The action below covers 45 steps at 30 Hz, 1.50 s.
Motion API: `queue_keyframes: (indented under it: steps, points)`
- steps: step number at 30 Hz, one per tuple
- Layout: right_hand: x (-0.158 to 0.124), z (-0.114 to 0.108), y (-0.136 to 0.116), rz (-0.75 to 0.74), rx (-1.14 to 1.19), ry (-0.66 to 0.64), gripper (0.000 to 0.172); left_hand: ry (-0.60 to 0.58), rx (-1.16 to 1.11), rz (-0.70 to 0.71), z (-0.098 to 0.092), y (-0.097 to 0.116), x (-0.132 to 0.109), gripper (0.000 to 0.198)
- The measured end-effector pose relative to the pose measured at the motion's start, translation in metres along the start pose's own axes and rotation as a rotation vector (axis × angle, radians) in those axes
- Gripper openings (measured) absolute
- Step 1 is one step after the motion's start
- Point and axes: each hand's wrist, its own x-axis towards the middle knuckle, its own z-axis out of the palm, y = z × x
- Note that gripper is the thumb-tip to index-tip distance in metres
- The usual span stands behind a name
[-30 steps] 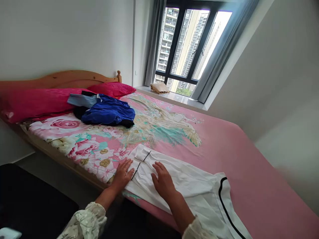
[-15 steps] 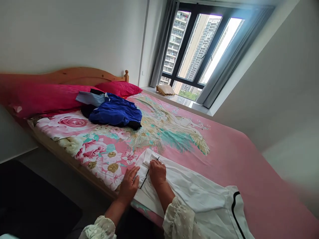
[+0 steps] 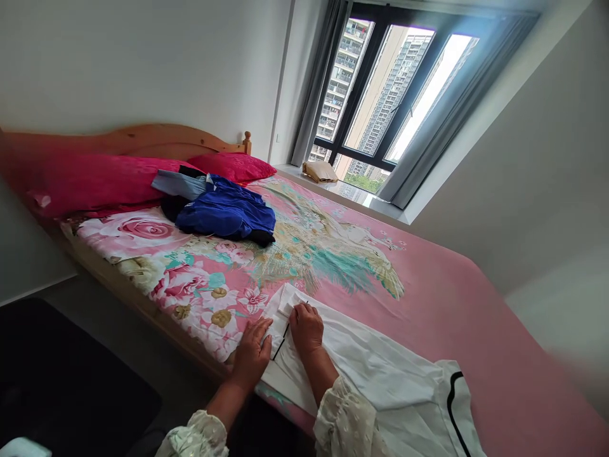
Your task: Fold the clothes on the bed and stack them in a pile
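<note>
A white garment (image 3: 380, 362) with black stripes lies spread along the near edge of the bed. My left hand (image 3: 253, 350) rests on its left end, fingers extended and a little apart, beside a thin black stripe. Just right of that stripe, my right hand (image 3: 307, 327) is on the fabric with its fingers curled together; whatever is under the fingertips is too small to make out. A folded part of the white cloth shows above both hands. The garment's wider end, with a thick black band, reaches toward the lower right.
On the pink floral bed (image 3: 200, 279) lies a pile of blue clothes (image 3: 226, 209), next to red pillows (image 3: 104, 181) by the wooden headboard (image 3: 162, 136). A tan package (image 3: 320, 171) sits on the windowsill. Dark furniture (image 3: 71, 374) stands at the lower left.
The view has shifted slightly, so the bed and hands appear a little further right. Both hands keep about the same places on the white garment.
</note>
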Motion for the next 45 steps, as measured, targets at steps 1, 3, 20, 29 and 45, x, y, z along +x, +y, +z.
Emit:
queue_keyframes:
  steps: [1,3,20,29,45]
  points:
    - [-0.001,-0.001,0.0,-0.005,0.011,0.011,0.02,0.002,-0.001,-0.002,0.0,0.0,0.0,0.038]
    - [-0.003,-0.001,-0.002,-0.034,0.038,0.018,0.021,0.005,-0.004,-0.001,0.001,0.0,0.0,0.038]
    - [-0.049,-0.039,0.048,0.132,0.247,0.162,0.041,-0.06,-0.057,0.141,-0.005,0.045,0.052,0.04]
    - [-0.039,-0.048,0.089,0.349,-0.032,-0.228,0.056,-0.63,0.31,0.162,0.051,0.067,0.106,0.056]
    - [-0.086,-0.097,0.129,0.487,-0.238,-0.252,0.057,-0.422,0.136,0.044,0.03,-0.003,0.127,0.053]
